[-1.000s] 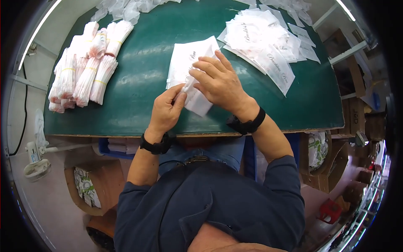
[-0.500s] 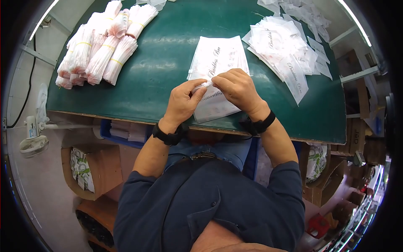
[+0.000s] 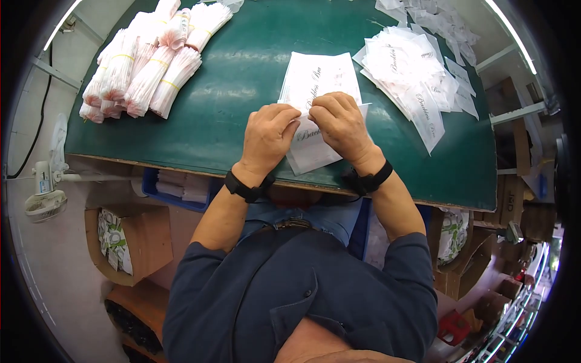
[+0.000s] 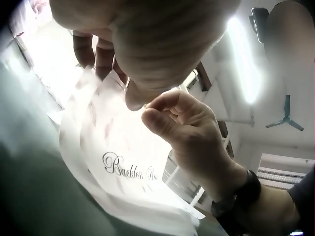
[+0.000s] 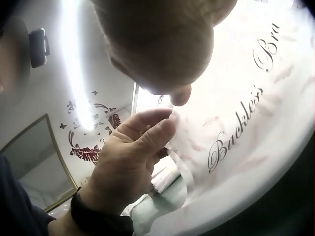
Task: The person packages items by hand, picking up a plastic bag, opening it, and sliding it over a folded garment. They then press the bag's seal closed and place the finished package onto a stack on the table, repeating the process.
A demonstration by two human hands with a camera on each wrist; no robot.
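Observation:
Both hands meet at the upper edge of a white printed bag (image 3: pixel 311 151) near the table's front. The left hand (image 3: pixel 267 133) pinches that edge between thumb and fingers; the right hand (image 3: pixel 344 126) pinches it just to the right. In the left wrist view the bag (image 4: pixel 123 132) hangs below the fingertips, lettered "Backless Bra", with the right hand (image 4: pixel 189 132) beyond. The right wrist view shows the left hand (image 5: pixel 130 157) gripping the bag (image 5: pixel 236 118) at its edge. Behind the hands lies a stack of similar bags (image 3: pixel 330 69).
Banded bundles of white and pink bags (image 3: pixel 145 78) are piled on the left of the green table (image 3: pixel 242 72). A loose heap of printed bags (image 3: pixel 405 66) lies at the right, with crumpled clear ones (image 3: pixel 439 18) behind. Below stand cardboard boxes (image 3: pixel 148 239) and a fan (image 3: pixel 45 202).
The right hand's fingers, spread over the bag a second ago, have come down to pinch its edge beside the left hand. The head view has shifted, and the bag's lower part has swung slightly.

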